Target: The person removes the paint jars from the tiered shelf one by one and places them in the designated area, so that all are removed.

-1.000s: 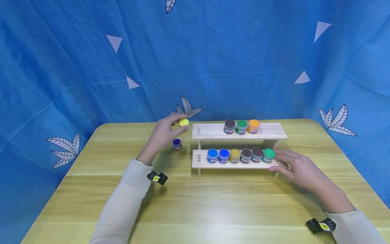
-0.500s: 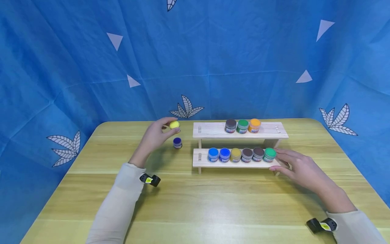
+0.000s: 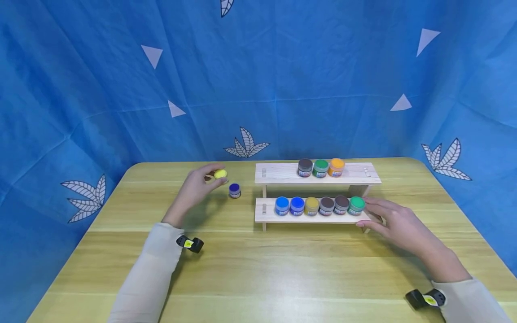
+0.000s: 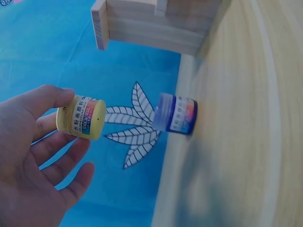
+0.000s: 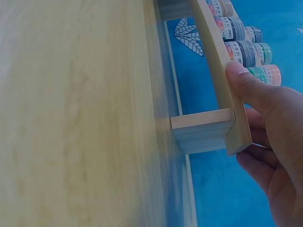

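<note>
My left hand [image 3: 193, 188] pinches a small paint jar with a yellow lid [image 3: 220, 173] between thumb and fingers. In the left wrist view this yellow paint jar [image 4: 85, 117] is held off the table, its label showing. Close by, to its right, a purple-blue paint jar [image 3: 234, 191] stands upright on the table. My right hand [image 3: 397, 225] grips the right end of the lower board of a two-tier wooden rack [image 3: 269, 216]. In the right wrist view the thumb lies on the board's front edge [image 5: 218, 71], the other fingers round its end.
On the lower board stands a row of several paint jars, among them an ochre jar [image 3: 311, 206] and a green jar [image 3: 356, 205]. The upper board [image 3: 278, 172] bears brown, green and orange jars [image 3: 336, 167]. A blue cloth [image 3: 258, 67] hangs behind the table [image 3: 282, 273].
My left hand has moved left and a little down with the yellow paint jar, away from the rack and past the purple-blue jar. My right hand has stayed on the rack.
</note>
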{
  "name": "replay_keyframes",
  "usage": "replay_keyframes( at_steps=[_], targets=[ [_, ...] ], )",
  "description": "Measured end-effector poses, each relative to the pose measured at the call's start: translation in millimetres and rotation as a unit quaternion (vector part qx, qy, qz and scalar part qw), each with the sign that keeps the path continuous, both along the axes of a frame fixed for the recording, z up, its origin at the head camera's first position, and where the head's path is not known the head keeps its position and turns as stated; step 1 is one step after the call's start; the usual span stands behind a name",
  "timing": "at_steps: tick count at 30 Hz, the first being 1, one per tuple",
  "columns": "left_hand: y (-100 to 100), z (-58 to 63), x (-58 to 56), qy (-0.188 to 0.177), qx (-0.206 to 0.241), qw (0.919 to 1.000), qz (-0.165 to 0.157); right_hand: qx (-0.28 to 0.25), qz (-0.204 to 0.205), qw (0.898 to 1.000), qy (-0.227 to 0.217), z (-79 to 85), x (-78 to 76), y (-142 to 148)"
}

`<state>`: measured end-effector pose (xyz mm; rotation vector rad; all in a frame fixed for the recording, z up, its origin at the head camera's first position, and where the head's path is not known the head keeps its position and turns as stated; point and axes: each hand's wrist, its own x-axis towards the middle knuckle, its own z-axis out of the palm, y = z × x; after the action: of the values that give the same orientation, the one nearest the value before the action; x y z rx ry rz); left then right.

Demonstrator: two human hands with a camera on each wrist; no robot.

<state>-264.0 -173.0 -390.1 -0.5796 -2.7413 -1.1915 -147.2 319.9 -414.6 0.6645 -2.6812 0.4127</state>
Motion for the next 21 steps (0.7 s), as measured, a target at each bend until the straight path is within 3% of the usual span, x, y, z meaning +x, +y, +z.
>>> replay_keyframes(
  at_steps=[13,21],
  targets=[
    [-12.9,-17.2,-5.0,-0.054,0.008,0.9985,0.002,0.002,0.004,1.0,0.006,-0.3,0.6,0.5],
    [-14.8,-24.8,-9.3,-0.059,0.002,0.9982,-0.004,-0.001,0.001,1.0,-0.001,1.1,1.3,0.3]
  ],
)
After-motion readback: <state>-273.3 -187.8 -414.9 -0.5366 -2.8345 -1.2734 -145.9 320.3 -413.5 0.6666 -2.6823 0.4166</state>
